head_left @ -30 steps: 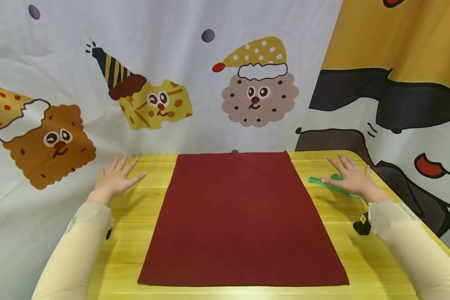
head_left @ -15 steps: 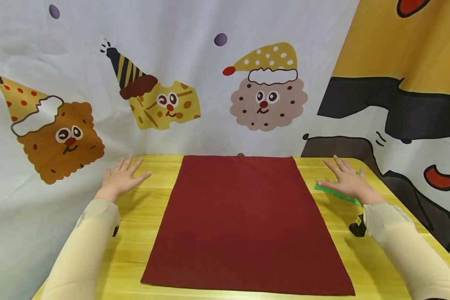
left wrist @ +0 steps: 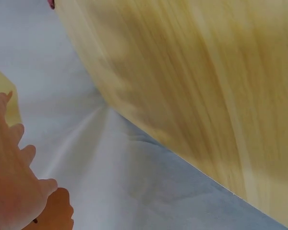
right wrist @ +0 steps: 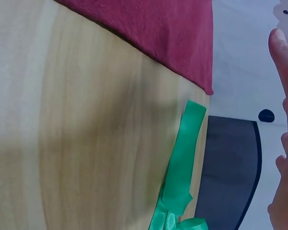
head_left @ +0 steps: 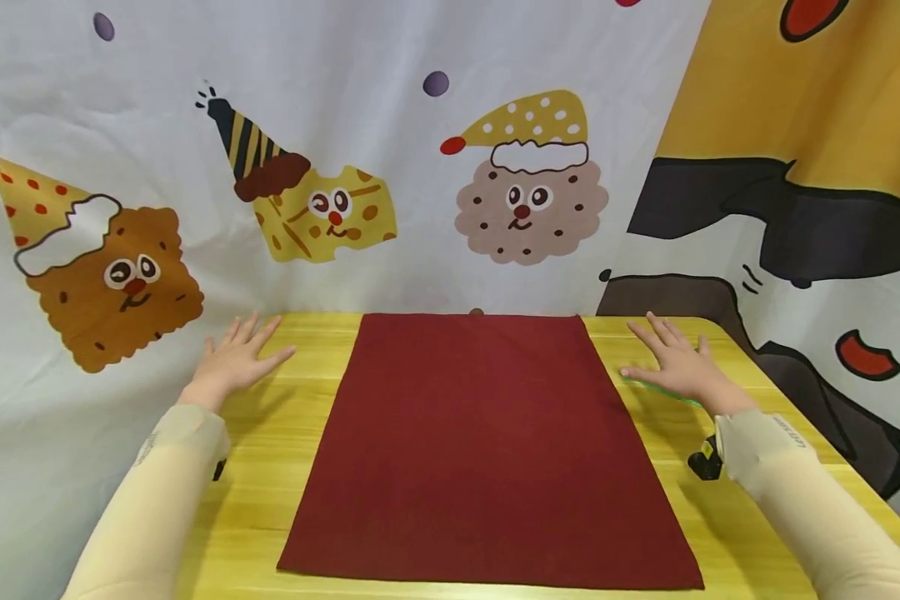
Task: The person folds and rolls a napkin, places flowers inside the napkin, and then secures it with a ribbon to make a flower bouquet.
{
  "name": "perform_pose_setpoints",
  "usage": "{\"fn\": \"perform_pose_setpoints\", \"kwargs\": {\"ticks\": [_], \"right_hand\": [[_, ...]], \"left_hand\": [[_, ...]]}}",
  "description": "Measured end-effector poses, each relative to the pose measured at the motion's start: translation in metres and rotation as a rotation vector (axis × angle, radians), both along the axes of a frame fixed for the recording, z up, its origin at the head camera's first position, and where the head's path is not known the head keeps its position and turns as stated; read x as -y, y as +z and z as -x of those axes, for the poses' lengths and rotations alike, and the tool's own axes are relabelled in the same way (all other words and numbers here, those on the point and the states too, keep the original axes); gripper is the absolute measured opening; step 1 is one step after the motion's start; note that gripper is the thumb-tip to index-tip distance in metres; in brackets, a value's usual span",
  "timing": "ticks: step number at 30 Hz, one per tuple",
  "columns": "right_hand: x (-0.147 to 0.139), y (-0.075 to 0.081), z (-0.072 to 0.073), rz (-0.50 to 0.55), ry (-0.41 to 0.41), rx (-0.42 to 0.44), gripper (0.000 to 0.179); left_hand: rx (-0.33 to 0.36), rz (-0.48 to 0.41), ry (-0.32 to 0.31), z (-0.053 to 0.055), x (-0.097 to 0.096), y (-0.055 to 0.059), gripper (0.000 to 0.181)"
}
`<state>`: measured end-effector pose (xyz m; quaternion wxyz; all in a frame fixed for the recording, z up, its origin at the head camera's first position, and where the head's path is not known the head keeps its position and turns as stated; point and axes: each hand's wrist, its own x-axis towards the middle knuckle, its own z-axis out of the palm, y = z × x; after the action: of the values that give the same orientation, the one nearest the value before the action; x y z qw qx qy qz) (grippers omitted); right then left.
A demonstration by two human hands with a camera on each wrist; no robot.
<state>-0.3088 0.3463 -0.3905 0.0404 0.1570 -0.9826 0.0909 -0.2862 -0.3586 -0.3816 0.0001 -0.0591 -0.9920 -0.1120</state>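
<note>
A dark red cloth (head_left: 487, 450) lies spread flat on the wooden table (head_left: 258, 467). To the left of it my left hand (head_left: 232, 362) hovers over the table with fingers spread, holding nothing. On the other side my right hand (head_left: 678, 367) is held the same way, also holding nothing. Beneath the right hand lies a green ribbon (right wrist: 185, 158), tied in a knot or bow at its lower end in the right wrist view. In the head view that hand hides all but a thin green edge of it.
A white curtain (head_left: 412, 275) with printed cartoon biscuits and cheese hangs right behind the table's far edge and along its left side. A small black device (head_left: 705, 462) sits under the right sleeve cuff.
The head view has shifted slightly. My right hand has moved a little left relative to the table and now covers most of the green ribbon. The left hand has hardly moved.
</note>
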Motion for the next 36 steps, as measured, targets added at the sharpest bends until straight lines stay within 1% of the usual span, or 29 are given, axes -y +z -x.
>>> {"fn": "perform_pose_setpoints", "kwargs": {"ticks": [5, 8, 11, 14, 17, 22, 27, 30, 33, 36], "right_hand": [[0.006, 0.004, -0.006, -0.012, 0.039, -0.034, 0.092], [0.012, 0.005, -0.010, -0.021, 0.071, -0.056, 0.091], [0.019, 0.005, -0.014, -0.028, 0.105, -0.049, 0.091], [0.028, 0.003, -0.020, -0.020, 0.140, -0.028, 0.091], [0.035, 0.000, -0.026, -0.017, 0.174, -0.014, 0.092], [0.051, 0.000, -0.034, -0.038, 0.234, -0.037, 0.092], [0.060, -0.001, -0.047, -0.055, 0.292, -0.073, 0.093], [0.068, -0.002, -0.056, -0.037, 0.361, -0.107, 0.093], [0.077, -0.001, -0.065, -0.023, 0.449, -0.147, 0.093], [0.088, 0.000, -0.073, -0.028, 0.515, -0.151, 0.092]], "left_hand": [[-0.026, -0.005, -0.021, -0.003, -0.004, 0.004, 0.085], [-0.057, 0.000, -0.040, -0.004, -0.009, 0.008, 0.082], [-0.086, 0.022, -0.070, -0.006, -0.019, 0.013, 0.079], [-0.093, 0.051, -0.121, -0.007, -0.035, 0.015, 0.077], [-0.085, 0.062, -0.179, -0.007, -0.055, 0.010, 0.076], [-0.098, 0.060, -0.266, -0.012, -0.085, 0.000, 0.073], [-0.154, 0.060, -0.396, -0.022, -0.123, -0.001, 0.069], [-0.208, 0.084, -0.493, -0.032, -0.145, 0.002, 0.064], [-0.267, 0.098, -0.605, -0.043, -0.167, 0.006, 0.060], [-0.299, 0.119, -0.702, -0.055, -0.186, 0.007, 0.060]]}}
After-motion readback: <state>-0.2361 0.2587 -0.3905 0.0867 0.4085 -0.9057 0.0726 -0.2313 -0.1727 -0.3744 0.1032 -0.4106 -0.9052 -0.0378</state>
